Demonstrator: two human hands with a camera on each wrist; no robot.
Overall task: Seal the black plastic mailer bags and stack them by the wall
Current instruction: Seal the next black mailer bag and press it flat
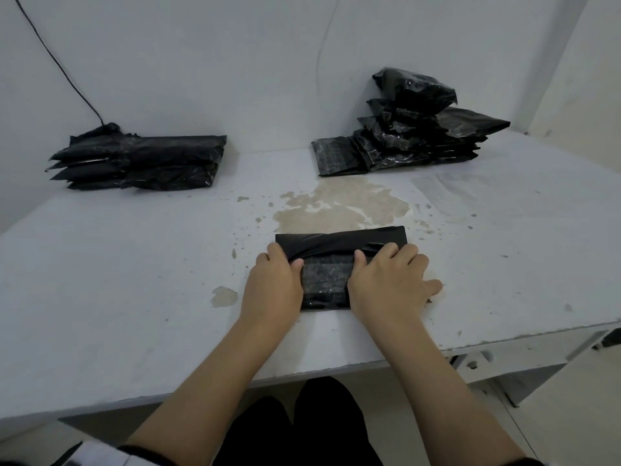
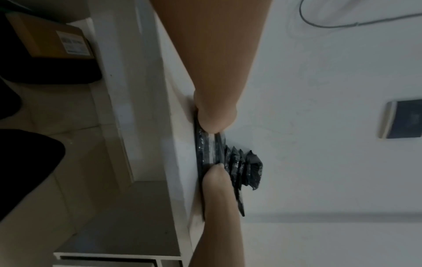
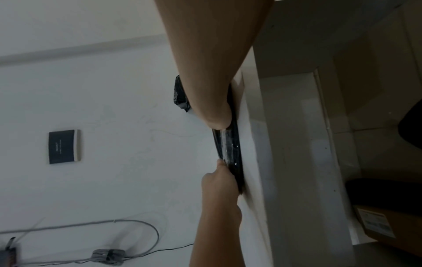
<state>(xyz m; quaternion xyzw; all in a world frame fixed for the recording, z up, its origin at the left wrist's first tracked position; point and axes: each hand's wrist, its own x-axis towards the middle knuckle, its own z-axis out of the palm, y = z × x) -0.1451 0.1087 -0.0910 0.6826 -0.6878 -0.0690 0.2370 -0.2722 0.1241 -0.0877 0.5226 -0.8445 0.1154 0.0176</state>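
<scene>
A black plastic mailer bag [image 1: 324, 284] lies flat on the white table [image 1: 134, 280], close to the front edge. Its flap [image 1: 339, 241] is folded over the top, and the film is wrinkled and pulled tight between my hands. My left hand [image 1: 285, 264] grips the flap's left end with the thumb on top. My right hand [image 1: 379, 257] pinches the right end, its little finger spread onto the table. The left wrist view shows the bag [image 2: 209, 148] edge-on between both thumbs, and so does the right wrist view [image 3: 229, 144]. A neat stack of bags [image 1: 141, 163] sits by the wall at the left.
A looser heap of black bags [image 1: 420, 129] stands at the back right against the wall, one bag lying flat at its left. A brown stain [image 1: 339, 206] marks the table beyond my hands. A black cable [image 1: 57, 62] runs down the wall. A cardboard box [image 2: 52, 39] sits below the table.
</scene>
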